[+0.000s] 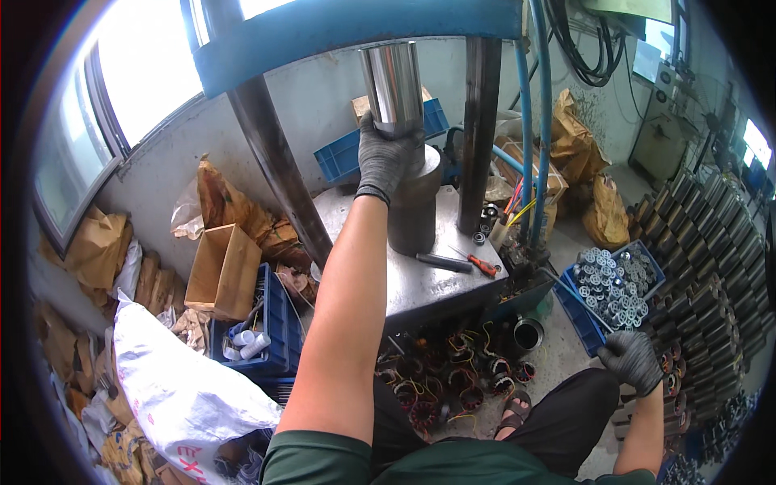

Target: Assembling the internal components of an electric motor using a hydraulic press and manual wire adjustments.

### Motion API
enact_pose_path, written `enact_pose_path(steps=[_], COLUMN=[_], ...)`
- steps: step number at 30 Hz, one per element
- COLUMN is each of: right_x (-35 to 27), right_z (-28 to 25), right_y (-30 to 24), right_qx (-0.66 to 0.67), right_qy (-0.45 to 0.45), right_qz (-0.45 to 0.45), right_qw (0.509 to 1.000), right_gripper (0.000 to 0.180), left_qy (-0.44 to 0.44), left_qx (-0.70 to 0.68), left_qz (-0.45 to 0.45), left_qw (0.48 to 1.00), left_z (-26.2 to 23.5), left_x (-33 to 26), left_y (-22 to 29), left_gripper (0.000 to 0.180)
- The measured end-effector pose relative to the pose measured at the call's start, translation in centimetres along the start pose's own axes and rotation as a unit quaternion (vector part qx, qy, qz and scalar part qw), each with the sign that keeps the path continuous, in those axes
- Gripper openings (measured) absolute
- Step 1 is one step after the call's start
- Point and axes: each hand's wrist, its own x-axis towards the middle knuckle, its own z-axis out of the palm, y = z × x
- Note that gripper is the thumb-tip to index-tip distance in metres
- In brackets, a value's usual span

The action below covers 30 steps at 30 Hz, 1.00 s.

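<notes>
My left hand [390,155], in a grey knit glove, is closed around the lower end of a shiny metal cylinder [392,81]. It holds the cylinder upright beneath the blue crossbeam [356,40] of a press. Below and just behind that hand, a dark round metal block [414,214] stands on the steel press table [356,222]. Down by my right knee, my gloved right hand [633,360] is closed at the end of a thin lever [584,303] running out from the press; the fingers' far side is hidden. A dark bar [444,263] and a red-handled screwdriver [483,265] lie on the table.
Two dark columns [279,170] flank the table. Wound stators [469,396] with coloured wires crowd the floor below. At right are a blue crate [584,319] of metal discs and stacked metal cylinders [703,242]. A wooden box [222,271] and white sack [178,380] are left.
</notes>
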Motion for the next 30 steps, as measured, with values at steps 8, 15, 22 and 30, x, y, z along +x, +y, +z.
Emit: enact_pose_path(steps=[8, 15, 22, 30], right_x=[-0.3, -0.3, -0.3, 2.2], right_z=[-0.3, -0.1, -0.3, -2.1], right_y=[-0.6, -0.2, -0.5, -1.8], right_qx=[0.050, 0.028, 0.051, 0.058], right_qy=[0.025, 0.021, 0.020, 0.056], right_qz=[0.002, -0.001, 0.017, -0.041], right_qw=[0.998, 0.999, 0.998, 0.996], right_gripper=[0.020, 0.020, 0.020, 0.011], left_qy=[0.017, -0.003, 0.007, -0.013], left_qx=[0.044, -0.025, 0.079, 0.039], left_qz=[0.014, -0.024, -0.039, -0.056], left_qw=[0.999, 0.999, 0.996, 0.998], left_z=[0.0, 0.3, 0.0, -0.7], left_x=[-1.6, -2.2, -2.3, -0.3], left_y=[1.9, 3.9, 4.1, 1.4], left_gripper=[0.087, 0.082, 0.078, 0.082])
